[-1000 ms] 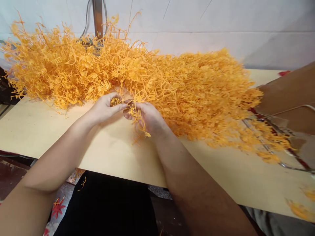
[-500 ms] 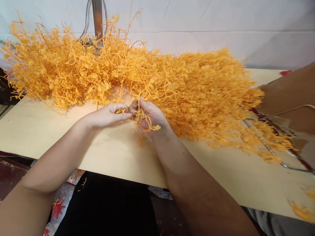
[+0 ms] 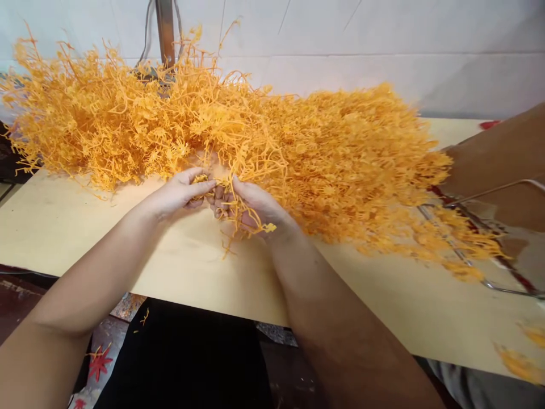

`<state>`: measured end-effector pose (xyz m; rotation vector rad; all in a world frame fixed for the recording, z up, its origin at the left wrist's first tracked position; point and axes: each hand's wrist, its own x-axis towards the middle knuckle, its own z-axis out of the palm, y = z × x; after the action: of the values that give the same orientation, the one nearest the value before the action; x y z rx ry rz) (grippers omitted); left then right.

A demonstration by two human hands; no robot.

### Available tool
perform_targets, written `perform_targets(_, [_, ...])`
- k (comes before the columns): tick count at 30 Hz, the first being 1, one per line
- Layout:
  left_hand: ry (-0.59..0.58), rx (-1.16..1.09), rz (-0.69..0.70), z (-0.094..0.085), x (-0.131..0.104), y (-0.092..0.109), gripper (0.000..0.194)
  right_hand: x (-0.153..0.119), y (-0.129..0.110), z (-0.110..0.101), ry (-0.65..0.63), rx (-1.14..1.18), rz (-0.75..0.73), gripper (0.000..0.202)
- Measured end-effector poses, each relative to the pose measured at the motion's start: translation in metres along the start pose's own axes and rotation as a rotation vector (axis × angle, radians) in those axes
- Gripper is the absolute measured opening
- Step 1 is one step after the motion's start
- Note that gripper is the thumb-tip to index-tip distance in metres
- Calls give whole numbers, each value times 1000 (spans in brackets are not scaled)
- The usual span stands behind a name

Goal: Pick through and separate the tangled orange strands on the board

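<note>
A big heap of orange-yellow plastic sprigs (image 3: 145, 122), thin-stemmed with small frilled heads, lies along the back of the table. At its front edge my left hand (image 3: 183, 192) is curled, with small orange pieces between thumb and fingers. Close beside it, my right hand (image 3: 261, 205) pinches a few thin orange plastic sprigs (image 3: 254, 218) under its thumb. Their stems droop across the palm and below the hand. The fingertips of both hands nearly meet, and sprigs partly hide them.
A denser bundle of the same sprigs (image 3: 361, 153) reaches right over a metal wire frame (image 3: 451, 241). A brown cardboard box (image 3: 506, 165) stands at the right. Behind the heap rises a metal post (image 3: 165, 34) against the wall. The pale tabletop (image 3: 187, 267) ends near my lap.
Both hands have shifted slightly left, and my left hand has risen a little. The fingers of both hands have loosened somewhat, showing more of the sprigs between them.
</note>
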<state>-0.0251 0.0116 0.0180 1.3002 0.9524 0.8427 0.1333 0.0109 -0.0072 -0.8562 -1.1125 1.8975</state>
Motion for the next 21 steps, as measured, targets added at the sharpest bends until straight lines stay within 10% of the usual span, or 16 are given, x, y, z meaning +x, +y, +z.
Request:
perform_targets(12, [-39, 57, 141, 9, 2, -9, 27, -5, 3, 9, -66, -234, -37, 44])
perform_targets(21, [283, 241, 322, 8, 10, -13, 16, 3, 9, 5, 66, -206, -169, 34])
